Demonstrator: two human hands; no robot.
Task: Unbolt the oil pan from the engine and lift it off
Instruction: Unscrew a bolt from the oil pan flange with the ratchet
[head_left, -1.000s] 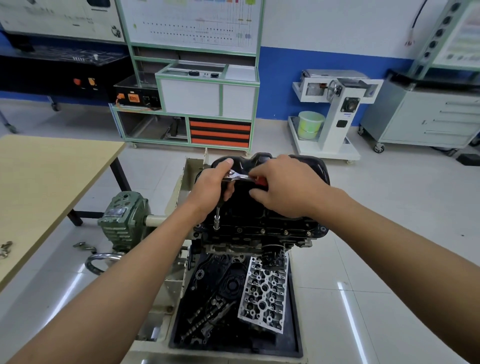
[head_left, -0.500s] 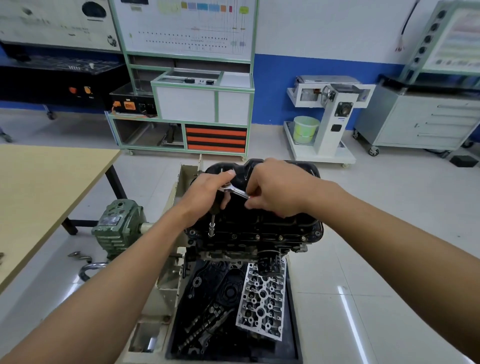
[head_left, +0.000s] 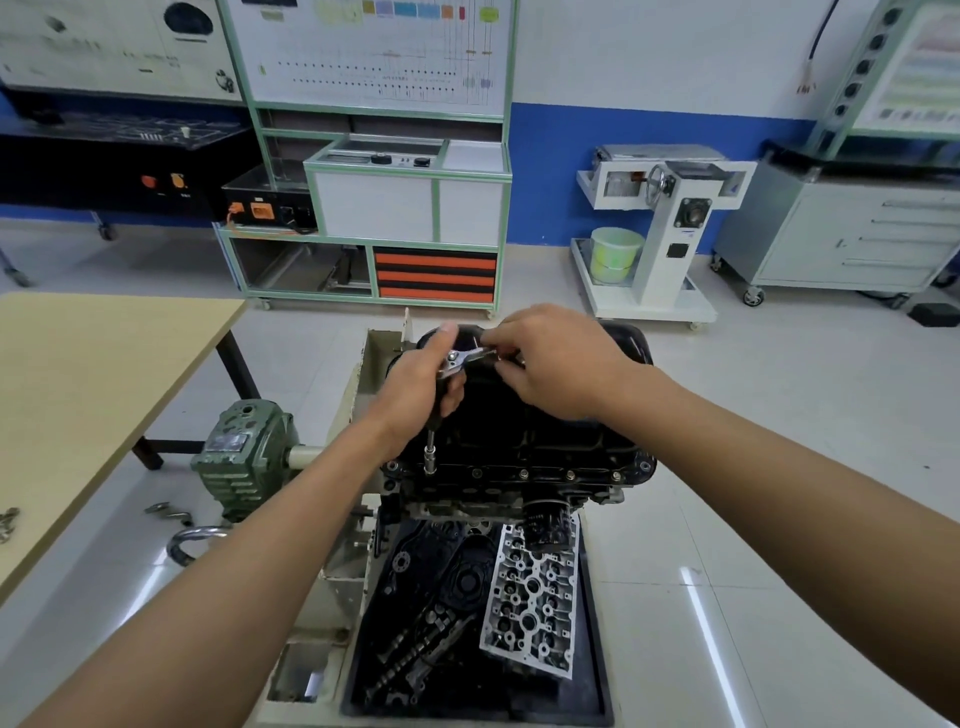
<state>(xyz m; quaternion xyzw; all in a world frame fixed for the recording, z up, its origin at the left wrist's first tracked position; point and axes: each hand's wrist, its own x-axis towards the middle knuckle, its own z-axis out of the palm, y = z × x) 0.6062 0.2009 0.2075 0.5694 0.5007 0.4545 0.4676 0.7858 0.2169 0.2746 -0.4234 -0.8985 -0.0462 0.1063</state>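
Note:
The black oil pan (head_left: 524, 431) sits on top of the upturned engine (head_left: 519, 493) on a stand at the centre. Several bolts run along its near flange. My left hand (head_left: 421, 384) grips the head of a ratchet wrench (head_left: 460, 359), thumb on top. Its extension and socket (head_left: 429, 457) stand upright on a bolt at the flange's near left corner. My right hand (head_left: 556, 364) holds the ratchet's handle over the pan; the handle is mostly hidden in the fingers.
A black tray (head_left: 592, 665) below the engine holds a silver cylinder head (head_left: 530, 597) and camshaft parts. A green gearbox (head_left: 241, 457) is on the stand's left. A wooden table (head_left: 78, 395) stands at left. Cabinets and a white machine (head_left: 660, 228) line the back wall.
My right hand has swung the ratchet handle away from me, towards the pan's far side. The left hand stays on the ratchet head and the socket stays on the same bolt.

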